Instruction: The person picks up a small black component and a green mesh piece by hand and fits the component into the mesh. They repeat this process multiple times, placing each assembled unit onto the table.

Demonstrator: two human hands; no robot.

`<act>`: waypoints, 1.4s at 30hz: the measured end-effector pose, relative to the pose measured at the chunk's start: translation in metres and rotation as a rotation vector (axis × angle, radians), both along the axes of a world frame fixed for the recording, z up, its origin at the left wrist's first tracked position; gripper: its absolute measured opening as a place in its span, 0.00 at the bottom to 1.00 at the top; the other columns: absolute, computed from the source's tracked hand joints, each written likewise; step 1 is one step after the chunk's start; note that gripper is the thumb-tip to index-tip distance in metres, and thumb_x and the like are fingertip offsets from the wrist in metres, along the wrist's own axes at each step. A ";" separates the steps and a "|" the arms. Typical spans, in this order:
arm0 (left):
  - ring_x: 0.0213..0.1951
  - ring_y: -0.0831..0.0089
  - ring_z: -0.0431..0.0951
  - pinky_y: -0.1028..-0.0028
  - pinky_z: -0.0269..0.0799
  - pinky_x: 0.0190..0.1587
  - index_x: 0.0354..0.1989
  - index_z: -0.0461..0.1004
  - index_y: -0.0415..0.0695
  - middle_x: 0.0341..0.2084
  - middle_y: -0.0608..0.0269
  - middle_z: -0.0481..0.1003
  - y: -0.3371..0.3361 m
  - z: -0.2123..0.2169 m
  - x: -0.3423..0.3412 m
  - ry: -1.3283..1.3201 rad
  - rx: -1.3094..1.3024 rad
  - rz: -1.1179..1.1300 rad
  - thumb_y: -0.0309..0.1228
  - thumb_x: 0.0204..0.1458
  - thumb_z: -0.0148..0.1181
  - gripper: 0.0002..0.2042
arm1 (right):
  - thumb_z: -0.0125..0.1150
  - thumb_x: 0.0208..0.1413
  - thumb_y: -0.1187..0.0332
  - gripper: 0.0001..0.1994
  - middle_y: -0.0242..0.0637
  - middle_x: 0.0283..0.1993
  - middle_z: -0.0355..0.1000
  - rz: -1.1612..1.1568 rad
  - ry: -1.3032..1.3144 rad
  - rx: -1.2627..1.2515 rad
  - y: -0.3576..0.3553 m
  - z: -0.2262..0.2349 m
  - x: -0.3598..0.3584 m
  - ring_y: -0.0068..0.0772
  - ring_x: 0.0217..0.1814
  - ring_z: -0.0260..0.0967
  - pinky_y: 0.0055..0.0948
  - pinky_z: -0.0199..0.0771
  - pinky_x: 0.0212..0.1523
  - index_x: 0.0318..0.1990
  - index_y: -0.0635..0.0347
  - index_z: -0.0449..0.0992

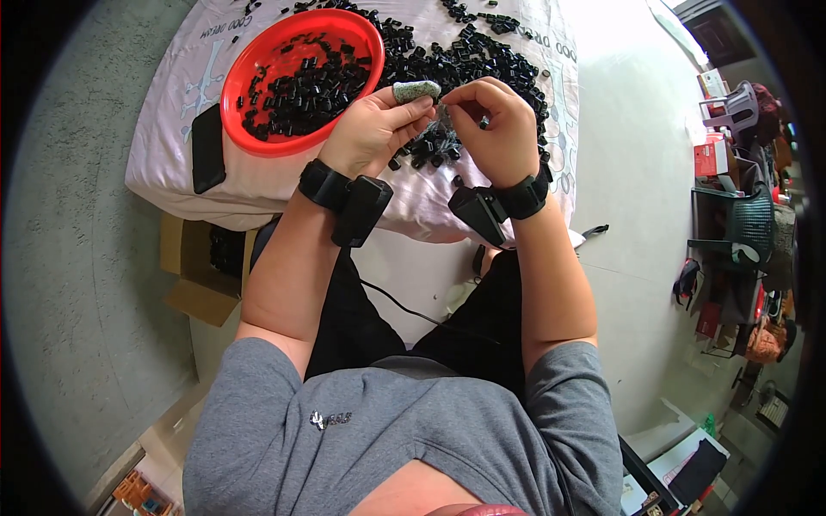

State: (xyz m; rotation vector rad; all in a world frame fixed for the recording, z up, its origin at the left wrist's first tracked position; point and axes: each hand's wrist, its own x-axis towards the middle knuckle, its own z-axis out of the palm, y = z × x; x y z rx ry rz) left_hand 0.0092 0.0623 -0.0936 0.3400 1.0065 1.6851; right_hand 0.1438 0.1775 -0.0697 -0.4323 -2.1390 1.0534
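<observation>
Above the near part of a bed-like surface with a pale pink printed cloth [163,112], my two hands meet at the fingertips. My left hand [374,129] is closed in a pinch, a speckled grey-green cover [416,90] over its index finger. My right hand [499,125] pinches thumb against index right beside it. Whatever lies between the fingertips is too small to make out. Behind and below the hands spreads a heap of small black plastic pieces [469,64]. To the left stands a red plastic basin [284,148] holding many more black pieces [314,90].
A flat black phone-like slab [207,148] lies left of the basin. Below the cloth's left edge sits an open cardboard box [202,297] with dark contents. A dark cable [396,301] runs between my legs. Far right, chairs [744,215] and clutter line the floor [637,258].
</observation>
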 end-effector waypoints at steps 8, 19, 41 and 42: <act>0.37 0.78 0.77 0.80 0.74 0.42 0.40 0.76 0.39 0.33 0.63 0.78 -0.002 0.001 0.005 0.139 -0.013 0.036 0.23 0.53 0.60 0.06 | 0.60 0.42 0.77 0.05 0.37 0.28 0.72 0.007 -0.005 0.006 0.000 -0.001 0.000 0.29 0.25 0.70 0.24 0.72 0.28 0.29 0.62 0.79; 0.35 0.78 0.78 0.80 0.73 0.41 0.39 0.77 0.37 0.33 0.63 0.78 0.001 0.000 0.013 0.383 -0.017 0.111 0.22 0.50 0.62 0.08 | 0.62 0.46 0.80 0.06 0.33 0.31 0.75 -0.001 -0.069 -0.040 0.000 -0.006 0.002 0.20 0.32 0.72 0.19 0.73 0.35 0.34 0.65 0.78; 0.35 0.80 0.77 0.81 0.74 0.39 0.41 0.76 0.40 0.33 0.66 0.78 0.000 0.001 0.011 0.259 -0.005 0.146 0.25 0.52 0.62 0.09 | 0.63 0.48 0.77 0.09 0.35 0.35 0.76 -0.010 -0.280 -0.050 0.033 -0.016 0.030 0.24 0.35 0.73 0.23 0.72 0.38 0.38 0.62 0.77; 0.35 0.80 0.77 0.81 0.74 0.39 0.41 0.76 0.40 0.33 0.66 0.78 0.000 0.001 0.013 0.257 -0.006 0.146 0.25 0.52 0.62 0.09 | 0.61 0.50 0.78 0.09 0.34 0.37 0.76 0.052 -0.202 -0.261 0.033 -0.017 0.030 0.19 0.36 0.72 0.19 0.72 0.39 0.40 0.64 0.77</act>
